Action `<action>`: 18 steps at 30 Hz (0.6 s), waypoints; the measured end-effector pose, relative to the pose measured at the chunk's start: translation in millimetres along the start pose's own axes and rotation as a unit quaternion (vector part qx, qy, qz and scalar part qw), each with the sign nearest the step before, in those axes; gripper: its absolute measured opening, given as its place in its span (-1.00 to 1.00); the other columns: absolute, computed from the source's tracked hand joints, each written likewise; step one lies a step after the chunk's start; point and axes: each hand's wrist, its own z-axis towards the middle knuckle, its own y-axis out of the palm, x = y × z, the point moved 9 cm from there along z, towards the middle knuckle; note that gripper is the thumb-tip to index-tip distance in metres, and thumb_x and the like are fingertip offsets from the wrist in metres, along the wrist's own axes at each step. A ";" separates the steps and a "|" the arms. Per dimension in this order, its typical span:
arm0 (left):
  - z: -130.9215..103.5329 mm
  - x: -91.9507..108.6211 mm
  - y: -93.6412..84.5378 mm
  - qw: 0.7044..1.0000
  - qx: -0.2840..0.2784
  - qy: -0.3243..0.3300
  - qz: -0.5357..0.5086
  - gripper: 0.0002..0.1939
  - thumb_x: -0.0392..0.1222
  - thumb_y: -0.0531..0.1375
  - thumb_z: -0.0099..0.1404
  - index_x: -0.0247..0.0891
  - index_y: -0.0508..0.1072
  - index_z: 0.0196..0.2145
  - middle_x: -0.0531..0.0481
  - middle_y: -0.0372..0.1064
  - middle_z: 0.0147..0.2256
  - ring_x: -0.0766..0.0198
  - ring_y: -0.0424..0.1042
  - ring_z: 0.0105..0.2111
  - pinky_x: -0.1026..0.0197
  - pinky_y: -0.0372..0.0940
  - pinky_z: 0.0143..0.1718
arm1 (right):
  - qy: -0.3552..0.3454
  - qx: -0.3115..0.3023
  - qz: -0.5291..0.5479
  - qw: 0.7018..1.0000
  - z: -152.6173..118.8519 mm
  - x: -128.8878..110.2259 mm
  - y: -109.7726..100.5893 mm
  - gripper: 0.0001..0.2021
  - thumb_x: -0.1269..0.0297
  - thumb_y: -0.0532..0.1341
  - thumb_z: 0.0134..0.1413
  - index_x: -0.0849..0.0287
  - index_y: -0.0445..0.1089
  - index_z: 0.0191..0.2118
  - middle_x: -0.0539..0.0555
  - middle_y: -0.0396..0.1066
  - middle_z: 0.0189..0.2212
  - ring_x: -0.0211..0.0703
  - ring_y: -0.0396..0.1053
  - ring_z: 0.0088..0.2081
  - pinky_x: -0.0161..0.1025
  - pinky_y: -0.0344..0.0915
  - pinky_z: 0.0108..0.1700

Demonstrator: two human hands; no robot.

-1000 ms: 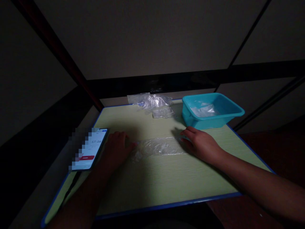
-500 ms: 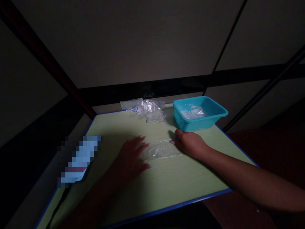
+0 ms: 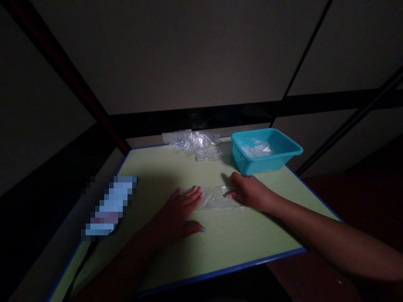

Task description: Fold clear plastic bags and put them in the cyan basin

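A clear plastic bag [image 3: 214,198] lies flattened across the middle of the table, long side running left to right. My left hand [image 3: 185,205] rests on its left end, fingers stretched out flat and thumb apart toward the front. At the other end my right hand [image 3: 248,189] is closed, its thumb and fingers pinching the bag's right end. Just behind the right hand stands a turquoise plastic basin [image 3: 258,164] with clear plastic bags [image 3: 260,149] inside.
Crumpled clear plastic [image 3: 200,140] lies at the table's back edge, with a folded clear bag [image 3: 208,154] in front of it. A blurred-out phone-like device [image 3: 111,205] with a dark cable is at the left. The pale table [image 3: 239,239] has a blue edge.
My left hand has come down flat onto the bag's left end, its fingers now closer together. My right hand keeps its pinch at the right end, turned slightly. The view has shifted a little.
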 end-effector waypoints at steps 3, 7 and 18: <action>0.6 -2.1 1.2 1.000 0.008 0.011 0.007 -0.17 0.34 -0.01 0.28 -0.16 -0.06 0.34 -0.20 -0.13 0.34 -0.03 -0.11 0.34 -0.23 -0.19 0.28 | -0.015 -0.011 0.089 0.996 0.7 4.0 5.8 -0.68 0.33 0.26 0.02 0.16 0.23 -0.09 -0.06 0.29 -0.52 -0.26 0.22 -0.51 -0.35 -0.01 -0.46; -0.1 5.6 -10.3 0.997 0.061 0.054 0.016 -0.34 0.22 -0.02 0.36 -0.20 0.15 0.27 -0.18 0.07 0.29 0.02 0.02 0.30 -0.17 -0.14 0.28 | -0.051 -0.023 0.210 0.976 1.4 5.7 7.5 -0.72 0.29 0.19 0.08 0.15 0.18 -0.08 -0.16 0.09 -0.60 -0.29 0.10 -0.56 -0.36 -0.06 -0.51; 1.6 19.1 -26.0 0.978 0.166 0.123 -0.035 -0.54 0.13 0.07 0.33 -0.29 0.48 -0.07 -0.20 0.45 -0.08 0.05 0.41 -0.08 0.02 0.29 -0.03 | -0.082 -0.115 0.424 0.895 1.5 -5.6 2.3 -0.69 0.19 0.26 0.07 0.19 0.22 -0.13 -0.18 0.16 -0.61 -0.38 0.11 -0.64 -0.39 0.06 -0.58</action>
